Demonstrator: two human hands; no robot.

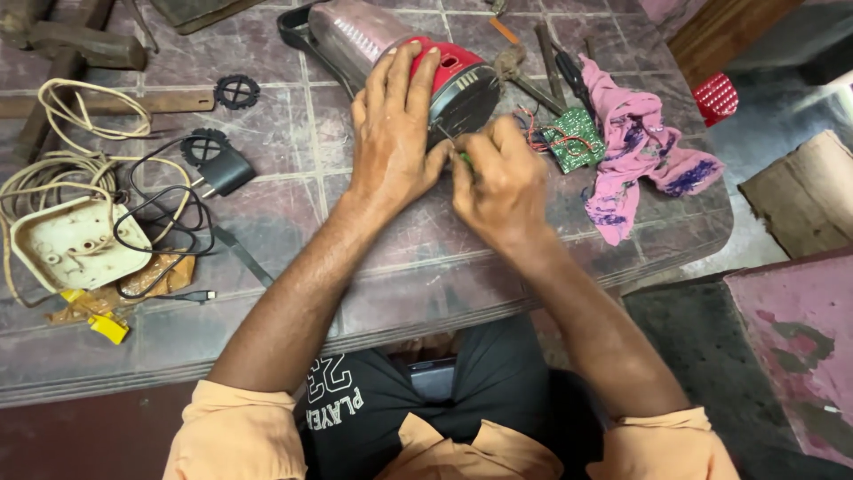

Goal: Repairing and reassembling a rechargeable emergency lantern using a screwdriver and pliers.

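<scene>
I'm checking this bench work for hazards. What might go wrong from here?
The right hand drives a green-handled tool toward the left hand, which steadies the red lantern-like device; a slip could jab the fingers. The thin wires to the green circuit board might snag or tear if the device rolls. The pink cloth hangs near the table edge and may slide off.

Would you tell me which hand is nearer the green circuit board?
Right. The right hand sits just left of the green circuit board; the left hand is farther left, on the red appliance.
</scene>
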